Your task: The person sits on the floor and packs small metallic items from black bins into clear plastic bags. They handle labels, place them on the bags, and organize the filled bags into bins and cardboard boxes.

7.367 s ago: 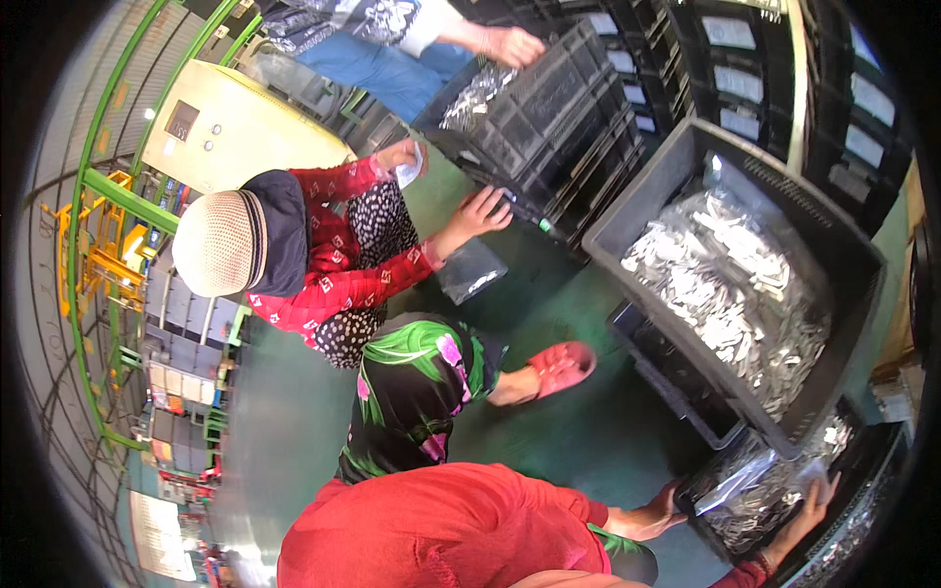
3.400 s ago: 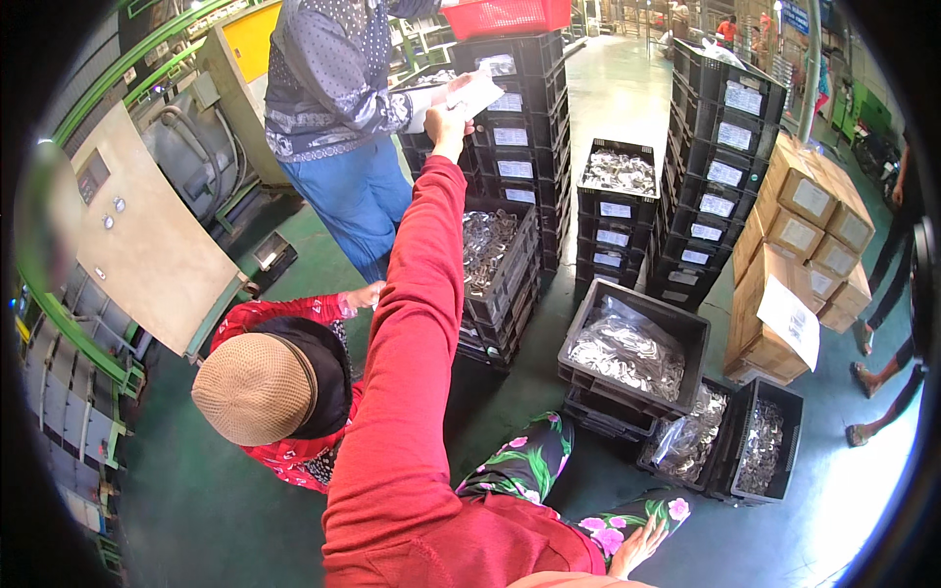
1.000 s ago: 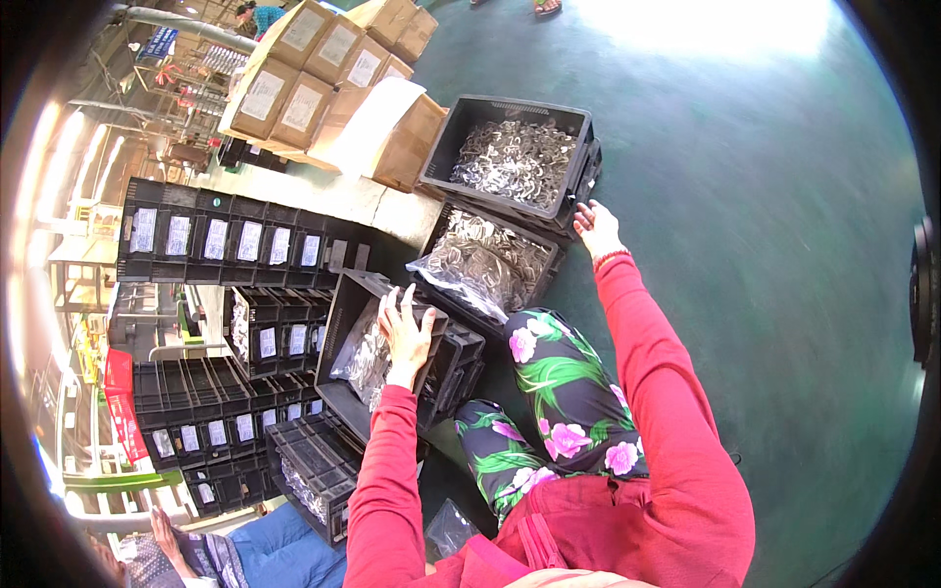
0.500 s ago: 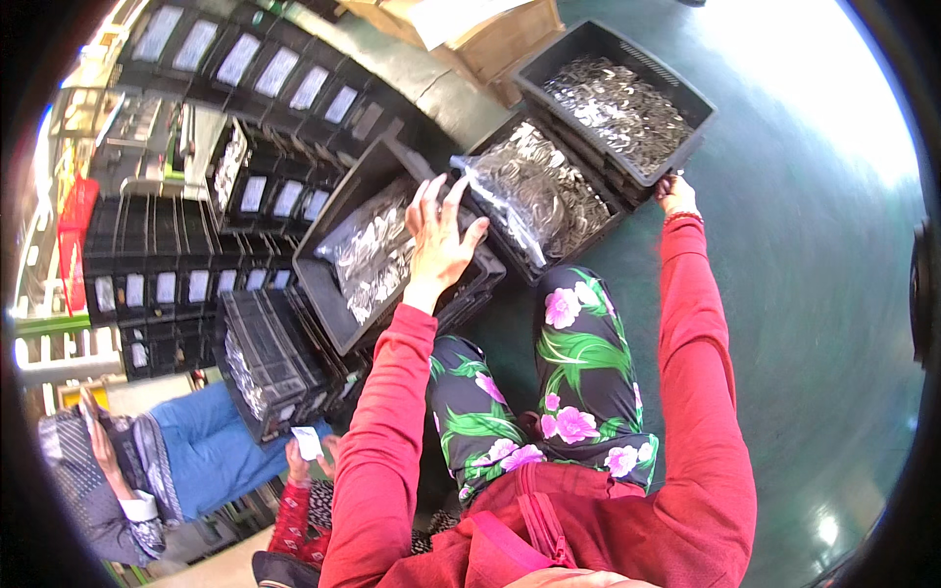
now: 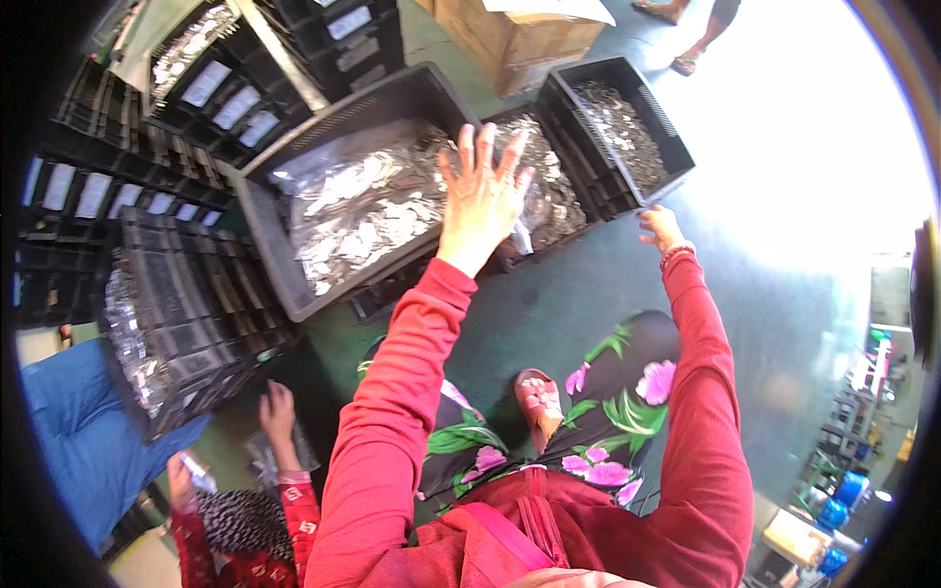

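My left hand point(image 5: 480, 204) is spread open above the right-hand rim of a large black crate point(image 5: 279, 289). Inside that crate, a clear plastic bag point(image 5: 338, 176) lies among many shiny flat metal pieces point(image 5: 368, 230). Partly behind my left hand is a middle black crate of metal parts point(image 5: 559, 191), where some plastic shows beside my wrist. My right hand point(image 5: 664, 229) is just below the near corner of a right-hand black crate point(image 5: 632, 122) holding small metal parts. Its fingers are loosely bent and apart, with nothing visible in them.
Black crates with white labels point(image 5: 230, 103) are stacked at the left. Another crate stack point(image 5: 186, 314) stands nearer, beside a person in blue trousers point(image 5: 74, 431) and one with red sleeves point(image 5: 304, 514). A cardboard box point(image 5: 510, 44) stands behind; another person's feet point(image 5: 686, 62) show at far right.
My right hand has come off the right crate's corner. My left hand stays spread above the crates. The view has shifted, and a person's feet now show at the far right.
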A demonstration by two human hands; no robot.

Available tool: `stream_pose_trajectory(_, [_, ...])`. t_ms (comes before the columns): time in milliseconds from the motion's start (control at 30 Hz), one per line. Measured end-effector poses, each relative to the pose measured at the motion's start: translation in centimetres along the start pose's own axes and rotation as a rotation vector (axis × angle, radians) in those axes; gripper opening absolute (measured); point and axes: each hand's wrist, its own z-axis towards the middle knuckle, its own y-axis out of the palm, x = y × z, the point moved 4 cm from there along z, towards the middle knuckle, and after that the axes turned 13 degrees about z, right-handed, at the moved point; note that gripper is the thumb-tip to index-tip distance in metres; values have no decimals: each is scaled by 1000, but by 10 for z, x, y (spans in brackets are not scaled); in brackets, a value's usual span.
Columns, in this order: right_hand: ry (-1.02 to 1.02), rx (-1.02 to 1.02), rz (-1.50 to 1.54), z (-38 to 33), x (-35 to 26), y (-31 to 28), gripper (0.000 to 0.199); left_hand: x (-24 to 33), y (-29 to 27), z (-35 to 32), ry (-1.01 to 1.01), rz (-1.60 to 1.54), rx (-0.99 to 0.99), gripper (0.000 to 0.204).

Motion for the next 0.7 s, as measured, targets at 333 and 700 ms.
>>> stream_pose_trajectory(333, [-38, -122, -1574, 35, -33, -146, 77, 24, -2, 5, -56, -17, 27, 50])
stream_pose_trajectory(700, [-1351, -199, -869, 74, -62, -117, 49, 85, -26, -44, -74, 110, 720, 32])
